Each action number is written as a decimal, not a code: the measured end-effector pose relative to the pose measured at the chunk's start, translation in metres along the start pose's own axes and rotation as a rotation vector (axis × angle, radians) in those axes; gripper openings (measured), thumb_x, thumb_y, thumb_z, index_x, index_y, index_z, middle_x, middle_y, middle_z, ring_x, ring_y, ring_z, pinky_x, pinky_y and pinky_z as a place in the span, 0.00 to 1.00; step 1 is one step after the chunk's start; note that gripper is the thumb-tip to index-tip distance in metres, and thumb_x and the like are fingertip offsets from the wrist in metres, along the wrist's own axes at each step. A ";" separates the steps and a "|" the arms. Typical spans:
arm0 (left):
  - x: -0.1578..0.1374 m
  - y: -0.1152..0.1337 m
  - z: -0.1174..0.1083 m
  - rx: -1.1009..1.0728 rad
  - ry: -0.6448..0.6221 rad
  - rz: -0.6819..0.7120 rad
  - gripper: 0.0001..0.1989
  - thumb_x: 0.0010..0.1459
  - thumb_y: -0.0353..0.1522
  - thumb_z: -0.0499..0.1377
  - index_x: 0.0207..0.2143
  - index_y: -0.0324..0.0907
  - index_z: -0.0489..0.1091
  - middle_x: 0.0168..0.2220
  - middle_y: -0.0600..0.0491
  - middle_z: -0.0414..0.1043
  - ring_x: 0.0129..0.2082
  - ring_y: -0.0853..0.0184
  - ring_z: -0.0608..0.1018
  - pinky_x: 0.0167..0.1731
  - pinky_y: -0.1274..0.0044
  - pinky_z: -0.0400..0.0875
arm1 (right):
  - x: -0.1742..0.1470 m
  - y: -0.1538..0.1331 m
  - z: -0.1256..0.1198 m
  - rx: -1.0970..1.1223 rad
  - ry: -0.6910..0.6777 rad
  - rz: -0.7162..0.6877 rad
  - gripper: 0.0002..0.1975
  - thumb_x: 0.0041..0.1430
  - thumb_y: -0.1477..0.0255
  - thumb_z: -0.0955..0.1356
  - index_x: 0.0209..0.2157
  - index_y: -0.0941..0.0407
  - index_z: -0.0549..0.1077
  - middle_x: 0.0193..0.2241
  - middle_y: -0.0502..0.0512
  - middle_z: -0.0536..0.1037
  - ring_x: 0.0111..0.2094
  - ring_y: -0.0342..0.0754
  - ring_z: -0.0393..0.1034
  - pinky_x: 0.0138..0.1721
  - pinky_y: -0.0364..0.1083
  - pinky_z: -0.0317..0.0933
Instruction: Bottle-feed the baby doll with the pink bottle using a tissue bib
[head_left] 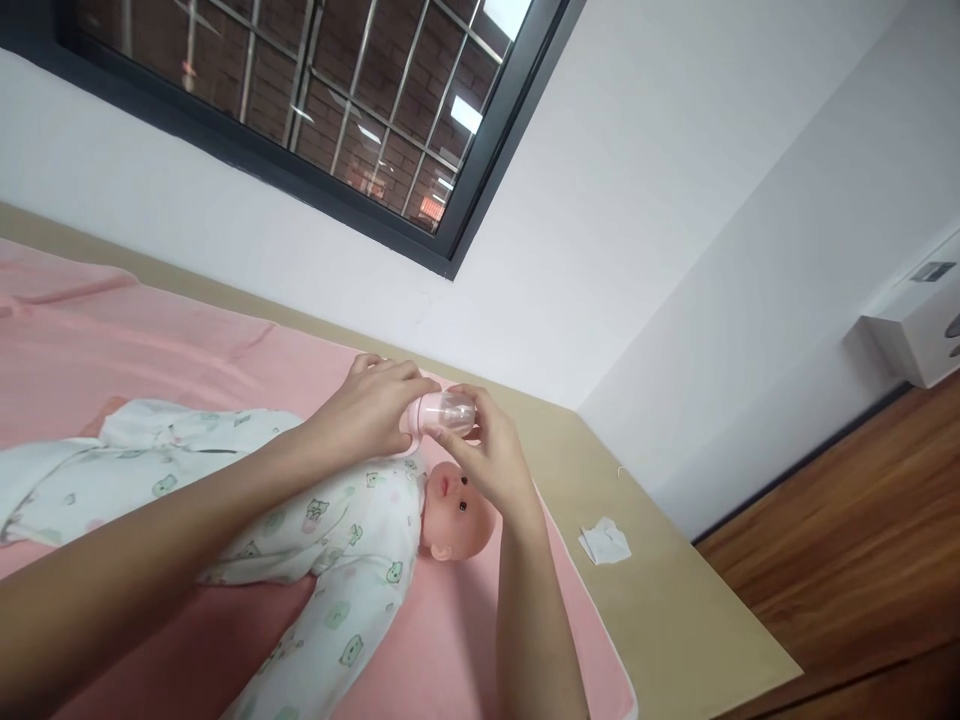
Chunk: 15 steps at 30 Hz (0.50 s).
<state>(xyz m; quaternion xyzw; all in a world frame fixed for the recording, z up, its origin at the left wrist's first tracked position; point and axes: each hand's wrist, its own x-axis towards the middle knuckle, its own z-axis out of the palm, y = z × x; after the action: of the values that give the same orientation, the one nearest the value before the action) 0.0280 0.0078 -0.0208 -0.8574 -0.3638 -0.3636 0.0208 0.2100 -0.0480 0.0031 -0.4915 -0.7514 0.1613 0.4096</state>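
Above the doll's chest and head, both hands hold a pink baby bottle [429, 412] lying sideways, its clear cap [454, 411] pointing right. My left hand [382, 405] is closed round the bottle's pink body, which it mostly hides. Thumb and fingers of my right hand [484, 440] grip the clear cap. Below them a baby doll [459, 515] lies on its back in white pyjamas [360, 520] with green animal prints. Its head is to the right, partly behind my right wrist.
A pink blanket [187, 335] lies under the doll on a beige tabletop [660, 600]. A crumpled white tissue [604, 541] rests right of the blanket. A barred window [360, 110] is in the wall behind; wooden panelling [847, 540] stands at the right.
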 end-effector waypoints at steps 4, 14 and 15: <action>0.000 -0.003 -0.001 -0.007 -0.075 0.030 0.22 0.44 0.28 0.58 0.45 0.49 0.75 0.43 0.50 0.74 0.44 0.58 0.75 0.52 0.62 0.55 | 0.000 0.004 -0.006 0.003 -0.076 -0.001 0.23 0.55 0.59 0.73 0.49 0.53 0.72 0.48 0.56 0.77 0.40 0.46 0.74 0.40 0.46 0.71; 0.003 -0.008 -0.002 -0.013 -0.203 0.007 0.23 0.41 0.27 0.56 0.43 0.48 0.76 0.37 0.50 0.73 0.41 0.56 0.75 0.48 0.64 0.58 | 0.003 0.011 -0.006 -0.014 -0.166 0.012 0.23 0.53 0.60 0.74 0.49 0.53 0.73 0.43 0.55 0.79 0.38 0.48 0.75 0.38 0.49 0.71; 0.003 -0.009 -0.002 -0.019 -0.208 0.009 0.24 0.41 0.28 0.56 0.43 0.48 0.76 0.37 0.51 0.73 0.40 0.56 0.75 0.47 0.64 0.58 | 0.003 0.012 -0.007 -0.013 -0.172 0.009 0.23 0.53 0.60 0.74 0.49 0.53 0.73 0.42 0.55 0.79 0.37 0.48 0.75 0.38 0.49 0.71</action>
<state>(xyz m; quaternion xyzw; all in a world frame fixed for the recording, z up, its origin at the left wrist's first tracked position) 0.0228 0.0156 -0.0192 -0.8922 -0.3568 -0.2759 -0.0234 0.2222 -0.0408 0.0008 -0.4820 -0.7825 0.2000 0.3398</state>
